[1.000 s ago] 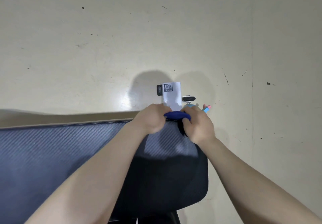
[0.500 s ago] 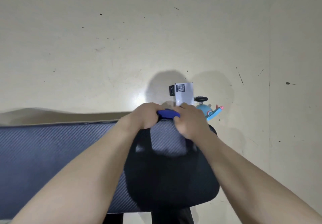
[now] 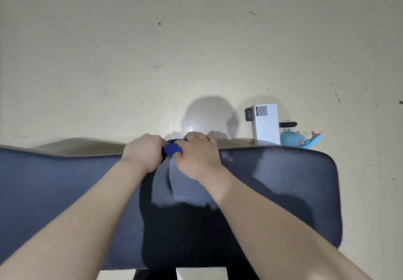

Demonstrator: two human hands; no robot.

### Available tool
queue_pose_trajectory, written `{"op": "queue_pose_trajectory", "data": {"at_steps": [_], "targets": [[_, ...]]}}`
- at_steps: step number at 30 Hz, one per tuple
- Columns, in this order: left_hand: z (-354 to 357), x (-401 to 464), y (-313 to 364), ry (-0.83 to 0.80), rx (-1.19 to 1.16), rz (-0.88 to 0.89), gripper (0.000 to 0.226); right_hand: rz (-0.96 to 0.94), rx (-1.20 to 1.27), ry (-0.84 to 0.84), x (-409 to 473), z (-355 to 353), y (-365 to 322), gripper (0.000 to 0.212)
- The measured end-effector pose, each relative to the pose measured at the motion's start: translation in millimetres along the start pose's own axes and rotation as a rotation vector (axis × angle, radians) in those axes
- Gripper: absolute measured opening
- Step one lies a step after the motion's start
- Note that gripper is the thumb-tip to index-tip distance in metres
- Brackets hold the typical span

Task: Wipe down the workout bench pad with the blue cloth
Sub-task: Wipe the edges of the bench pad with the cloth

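Observation:
The dark blue-grey textured bench pad (image 3: 283, 175) stretches across the lower half of the view. At its far edge, both hands bunch the blue cloth (image 3: 172, 149) between them. My left hand (image 3: 142, 152) grips the cloth from the left with curled fingers. My right hand (image 3: 197, 155) grips it from the right, fingers curled over the pad's far edge. Only a small blue lump of the cloth shows between the hands; the rest is hidden inside them.
A cream floor (image 3: 196, 50) lies beyond the pad. On it, past the pad's far right edge, stand a white box with a QR code (image 3: 265, 123), a small black device (image 3: 287, 124) and a blue toy with pink tips (image 3: 298, 139). The pad's right end (image 3: 335, 192) is rounded.
Both hands with the cloth have slid left along the pad's far edge, away from the white box and toy; more of the pad's right end now shows.

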State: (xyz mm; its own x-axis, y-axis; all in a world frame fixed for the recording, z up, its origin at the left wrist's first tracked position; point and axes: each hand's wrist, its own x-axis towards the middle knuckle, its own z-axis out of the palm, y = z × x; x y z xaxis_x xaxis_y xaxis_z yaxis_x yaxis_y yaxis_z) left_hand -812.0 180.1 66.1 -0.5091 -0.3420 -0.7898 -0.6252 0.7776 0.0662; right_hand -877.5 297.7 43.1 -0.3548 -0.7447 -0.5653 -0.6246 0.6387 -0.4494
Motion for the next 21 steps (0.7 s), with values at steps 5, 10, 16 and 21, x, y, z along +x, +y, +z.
{"op": "queue_pose_trajectory", "data": {"at_steps": [5,10,16,21], "targets": [[10,5,-5,-0.001,-0.150,0.098,0.031,-0.022,-0.062,0.039,-3,-2,7,0.037],[19,11,33,0.086,-0.072,0.318,0.034,0.152,-0.106,0.048,-15,-21,43,0.057],[21,14,-67,0.056,-0.109,0.093,0.027,0.034,-0.187,-0.040,22,9,-50,0.037],[17,2,-162,-0.019,-0.290,-0.005,0.033,-0.094,-0.094,-0.078,59,42,-122,0.040]]}}
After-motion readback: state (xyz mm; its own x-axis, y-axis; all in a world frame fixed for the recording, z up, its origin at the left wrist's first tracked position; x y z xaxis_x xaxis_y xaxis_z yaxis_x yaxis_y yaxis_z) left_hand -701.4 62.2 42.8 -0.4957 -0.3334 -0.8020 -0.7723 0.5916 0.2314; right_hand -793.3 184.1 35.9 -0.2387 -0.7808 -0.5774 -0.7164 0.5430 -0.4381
